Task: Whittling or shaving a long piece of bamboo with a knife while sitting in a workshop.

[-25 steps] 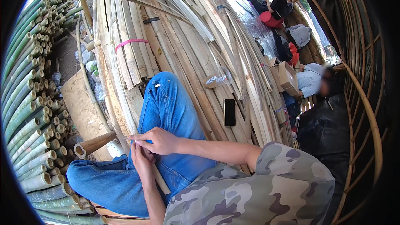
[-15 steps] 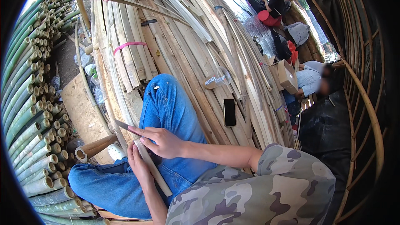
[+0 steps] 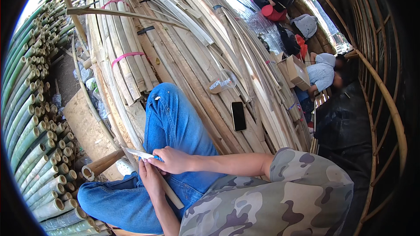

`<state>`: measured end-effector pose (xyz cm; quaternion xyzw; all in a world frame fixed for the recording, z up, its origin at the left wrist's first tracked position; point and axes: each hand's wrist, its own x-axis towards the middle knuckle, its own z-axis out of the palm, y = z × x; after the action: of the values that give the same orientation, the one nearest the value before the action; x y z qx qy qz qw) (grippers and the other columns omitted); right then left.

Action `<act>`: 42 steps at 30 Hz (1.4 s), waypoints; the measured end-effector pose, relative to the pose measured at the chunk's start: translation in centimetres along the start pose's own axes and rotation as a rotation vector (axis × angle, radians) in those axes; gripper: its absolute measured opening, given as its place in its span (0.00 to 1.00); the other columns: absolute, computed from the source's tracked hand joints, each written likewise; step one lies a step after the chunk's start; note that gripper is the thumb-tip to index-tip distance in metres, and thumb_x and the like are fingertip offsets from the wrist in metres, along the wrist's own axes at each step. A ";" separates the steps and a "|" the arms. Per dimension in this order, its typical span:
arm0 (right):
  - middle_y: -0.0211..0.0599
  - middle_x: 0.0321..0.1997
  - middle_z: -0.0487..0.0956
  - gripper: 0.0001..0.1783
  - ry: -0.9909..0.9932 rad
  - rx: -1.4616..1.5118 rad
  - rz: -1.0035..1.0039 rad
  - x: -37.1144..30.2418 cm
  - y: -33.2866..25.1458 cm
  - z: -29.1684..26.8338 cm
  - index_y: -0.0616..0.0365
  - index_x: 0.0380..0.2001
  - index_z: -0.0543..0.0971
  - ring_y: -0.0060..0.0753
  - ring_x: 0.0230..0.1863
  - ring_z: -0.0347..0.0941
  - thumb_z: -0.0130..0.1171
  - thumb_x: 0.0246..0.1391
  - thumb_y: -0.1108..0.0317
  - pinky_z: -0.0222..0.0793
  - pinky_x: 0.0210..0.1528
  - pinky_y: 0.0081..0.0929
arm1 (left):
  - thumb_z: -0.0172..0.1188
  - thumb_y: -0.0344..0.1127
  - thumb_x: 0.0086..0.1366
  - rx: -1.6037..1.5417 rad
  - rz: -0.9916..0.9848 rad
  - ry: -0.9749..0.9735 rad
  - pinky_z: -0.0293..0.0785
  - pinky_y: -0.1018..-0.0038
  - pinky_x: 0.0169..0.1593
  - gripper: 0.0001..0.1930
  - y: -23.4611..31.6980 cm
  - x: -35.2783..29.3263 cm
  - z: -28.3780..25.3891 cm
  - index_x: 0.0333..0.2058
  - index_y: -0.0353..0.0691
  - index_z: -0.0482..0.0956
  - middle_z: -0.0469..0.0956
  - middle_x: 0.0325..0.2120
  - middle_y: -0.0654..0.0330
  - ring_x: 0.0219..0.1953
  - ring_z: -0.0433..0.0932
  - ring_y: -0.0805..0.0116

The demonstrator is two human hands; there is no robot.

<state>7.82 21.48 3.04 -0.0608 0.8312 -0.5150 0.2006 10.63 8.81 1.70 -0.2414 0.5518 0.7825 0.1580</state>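
Note:
My right hand is closed round the handle of a knife, and a bit of blue shows at its grip. The blade points left, over the upper end of a flat pale bamboo strip. Below it, my left hand wraps round that strip near its top. The strip slants down and to the right across my jeans. Both hands meet above my crossed legs, the right fingers close to the left thumb. Where the blade touches the strip, if at all, is hard to make out.
Bundled bamboo slats spread ahead of me, bearing a phone and a clear plastic cup. Green bamboo poles are stacked at left; a cut bamboo piece lies by my knee. Several people sit at far right near a cardboard box.
The knife has turned in my right hand so its blade now lies flatter and catches light. My right hand has shifted slightly right and down, closer to my left hand.

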 end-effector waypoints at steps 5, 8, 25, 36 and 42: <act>0.64 0.19 0.76 0.28 0.193 -0.159 -0.036 2.8 0.7 0.5 0.76 0.25 0.75 0.63 0.27 0.79 0.50 0.64 0.55 0.74 0.31 0.50 | 0.41 0.43 0.78 0.023 -0.003 -0.014 0.57 0.84 0.17 0.11 -0.4 -0.3 -0.4 0.40 0.44 0.68 0.65 0.20 0.71 0.14 0.60 0.85; 0.62 0.17 0.76 0.28 0.114 -0.026 0.059 5.3 0.2 -0.8 0.77 0.24 0.76 0.61 0.23 0.78 0.51 0.63 0.56 0.75 0.27 0.47 | 0.43 0.44 0.77 0.043 -0.016 0.027 0.57 0.83 0.16 0.11 -0.2 -0.2 -0.1 0.39 0.45 0.68 0.63 0.21 0.71 0.14 0.59 0.84; 0.63 0.21 0.77 0.31 -0.162 -0.397 -0.019 3.3 -1.6 -2.2 0.68 0.24 0.79 0.66 0.27 0.77 0.50 0.62 0.46 0.73 0.35 0.53 | 0.39 0.45 0.77 -0.088 0.006 0.278 0.72 0.80 0.29 0.19 2.2 0.0 0.3 0.45 0.37 0.73 0.78 0.31 0.59 0.28 0.77 0.74; 0.59 0.15 0.74 0.29 -0.277 -0.506 -0.141 3.6 -0.9 -3.1 0.64 0.18 0.75 0.64 0.21 0.74 0.53 0.60 0.48 0.71 0.25 0.52 | 0.38 0.54 0.77 -0.110 -0.200 0.031 0.54 0.85 0.19 0.21 0.9 -1.1 -0.3 0.39 0.46 0.72 0.65 0.20 0.70 0.15 0.58 0.86; 0.58 0.15 0.74 0.28 -0.361 -0.502 -0.108 3.8 -1.2 -3.4 0.62 0.18 0.75 0.64 0.21 0.74 0.53 0.60 0.48 0.70 0.26 0.51 | 0.38 0.52 0.77 -0.157 -0.160 0.004 0.58 0.83 0.19 0.21 -0.2 -0.7 -0.4 0.40 0.41 0.72 0.65 0.19 0.69 0.16 0.61 0.83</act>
<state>2.86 22.62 4.40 -0.2428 0.8790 -0.2843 0.2959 11.43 8.52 1.84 -0.2976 0.4680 0.8079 0.1994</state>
